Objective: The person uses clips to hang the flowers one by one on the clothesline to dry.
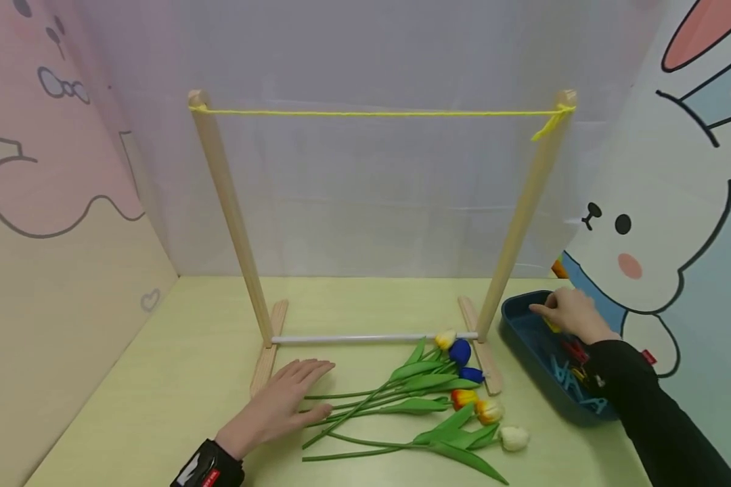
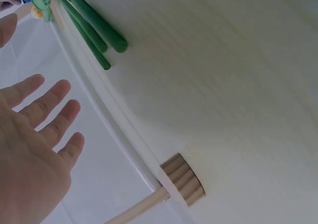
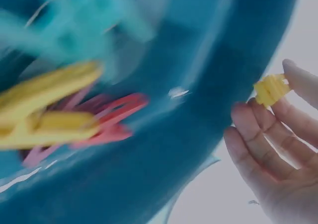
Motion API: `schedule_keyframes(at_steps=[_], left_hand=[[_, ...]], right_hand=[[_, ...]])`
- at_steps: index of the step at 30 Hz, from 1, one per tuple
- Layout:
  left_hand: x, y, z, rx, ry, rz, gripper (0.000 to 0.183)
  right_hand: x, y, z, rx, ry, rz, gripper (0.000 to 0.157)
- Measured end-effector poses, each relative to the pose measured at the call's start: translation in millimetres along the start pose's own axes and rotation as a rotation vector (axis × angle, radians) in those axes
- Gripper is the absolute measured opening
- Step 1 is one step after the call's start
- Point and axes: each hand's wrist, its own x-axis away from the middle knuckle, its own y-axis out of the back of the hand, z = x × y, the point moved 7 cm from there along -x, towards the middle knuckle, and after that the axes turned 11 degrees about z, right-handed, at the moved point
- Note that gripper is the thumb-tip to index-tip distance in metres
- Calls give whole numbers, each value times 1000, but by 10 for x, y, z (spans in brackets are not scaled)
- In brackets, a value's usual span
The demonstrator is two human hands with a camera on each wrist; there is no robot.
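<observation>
Over the dark blue bin (image 1: 526,362), my right hand (image 1: 572,316) pinches a small yellow clothespin (image 3: 271,90) between thumb and fingers, seen end-on in the right wrist view. Inside the bin lie light blue clothespins (image 1: 569,385), red clothespins (image 3: 119,117) and yellow clothespins (image 3: 54,124). My left hand (image 1: 286,402) holds nothing, its fingers straight and slightly spread. It hovers beside the stem ends of a bunch of artificial tulips (image 1: 396,396) on the table, with blue, yellow, white and orange-red heads pointing right.
A wooden frame of two posts (image 1: 231,216) stands behind the tulips, with a yellow string (image 1: 371,113) tied across the top. A white rod (image 1: 365,338) joins the posts near their flat wooden feet (image 1: 489,365). Cartoon-printed panels (image 1: 67,284) flank the table.
</observation>
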Motion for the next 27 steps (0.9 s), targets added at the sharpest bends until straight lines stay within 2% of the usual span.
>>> schedule_keyframes(at_steps=[3, 6, 9, 12, 16, 17, 21, 23, 27], left_hand=[[-81, -25, -60, -14, -13, 34, 59], [-172, -50, -135, -19, -24, 76, 50], [-262, -70, -210, -12, -29, 115, 41], [-324, -86, -265, 10, -19, 149, 35], [-366, -114, -308, 47, -11, 180, 30], [-371, -120, -313, 58, -9, 187, 29], [-372, -131, -328, 113, 11, 216, 22], [-367, -133, -331, 140, 24, 230, 20], [-370, -134, -328, 173, 41, 233, 16]], right_hand=[[123, 96, 169, -35, 24, -111, 39], [202, 77, 220, -101, 62, -225, 33], [203, -51, 91, -178, 91, -356, 36], [324, -64, 237, -291, 69, -409, 43], [585, 23, 679, -462, 46, -387, 43], [601, -8, 684, -491, 48, -391, 43], [546, -294, 419, -635, 75, -407, 43], [561, -397, 347, -671, 99, -419, 41], [748, -312, 598, -709, 144, -416, 32]])
